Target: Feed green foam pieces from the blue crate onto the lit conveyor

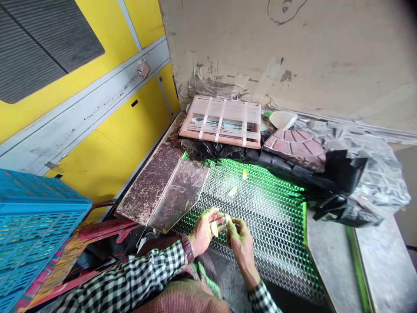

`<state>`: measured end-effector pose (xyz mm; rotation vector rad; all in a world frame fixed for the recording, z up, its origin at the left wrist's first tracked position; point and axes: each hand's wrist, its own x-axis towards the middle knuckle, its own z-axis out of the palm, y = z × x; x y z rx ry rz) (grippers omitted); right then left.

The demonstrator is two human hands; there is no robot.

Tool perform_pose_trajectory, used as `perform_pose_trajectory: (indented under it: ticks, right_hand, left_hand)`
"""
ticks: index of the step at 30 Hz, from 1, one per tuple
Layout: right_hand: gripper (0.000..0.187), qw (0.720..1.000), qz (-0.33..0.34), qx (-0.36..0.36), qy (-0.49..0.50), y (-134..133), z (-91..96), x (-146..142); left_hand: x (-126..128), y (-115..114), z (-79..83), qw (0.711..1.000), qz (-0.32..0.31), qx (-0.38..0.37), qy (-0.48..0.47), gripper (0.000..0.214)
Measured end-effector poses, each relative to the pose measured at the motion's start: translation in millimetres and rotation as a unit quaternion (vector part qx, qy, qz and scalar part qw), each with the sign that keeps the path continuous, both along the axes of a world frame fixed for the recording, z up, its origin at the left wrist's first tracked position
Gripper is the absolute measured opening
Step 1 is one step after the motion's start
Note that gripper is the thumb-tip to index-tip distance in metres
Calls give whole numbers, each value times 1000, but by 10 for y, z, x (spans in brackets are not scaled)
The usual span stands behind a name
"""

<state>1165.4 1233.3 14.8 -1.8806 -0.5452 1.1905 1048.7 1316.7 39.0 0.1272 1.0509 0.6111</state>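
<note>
Over the near part of a metal mesh belt (260, 230), my left hand (202, 230) is turned palm up with its fingers partly curled. A pale yellow, wedge-like piece (214, 228) rests against those fingers. Close beside it, my right hand (240, 241) pinches a small whitish piece (227, 217) between thumb and fingers, near the left fingertips. Two similar pieces lie farther up the belt: a yellowish one (245, 174) and a paler one (232, 191). Their exact kind cannot be made out.
Black plastic sheeting (234, 152) lines the belt's far end, under a film-wrapped wooden frame (224, 121). A white bowl (282, 119) and a pinkish patterned slab (295, 147) sit beside it. Metal ledges (182, 187) flank the belt. A blue crate (35, 234) stands left.
</note>
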Motion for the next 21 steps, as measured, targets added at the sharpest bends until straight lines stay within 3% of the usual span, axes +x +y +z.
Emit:
perform_pose_trajectory:
  ticks: [3, 5, 9, 13, 17, 21]
  right_hand:
    - [60, 982, 15, -46, -182, -60, 4, 203]
    - [61, 972, 28, -40, -230, -92, 45, 206]
    - [48, 989, 91, 21, -114, -110, 110, -31]
    - [45, 997, 49, 42, -48, -65, 46, -151]
    - [49, 992, 81, 15, -92, 2, -26, 49]
    - [50, 985, 82, -9, -154, 29, -37, 366]
  left_hand:
    - [2, 6, -25, 1000, -3, -7, 25, 22]
    - [32, 24, -15, 1000, -4, -2, 24, 21]
    - [134, -2, 58, 1000, -10, 23, 14, 22]
    - [188, -58, 128, 996, -54, 65, 16, 26]
    - [73, 13, 145, 985, -83, 109, 104, 31]
    - [-364, 68, 158, 979, -66, 141, 132, 36]
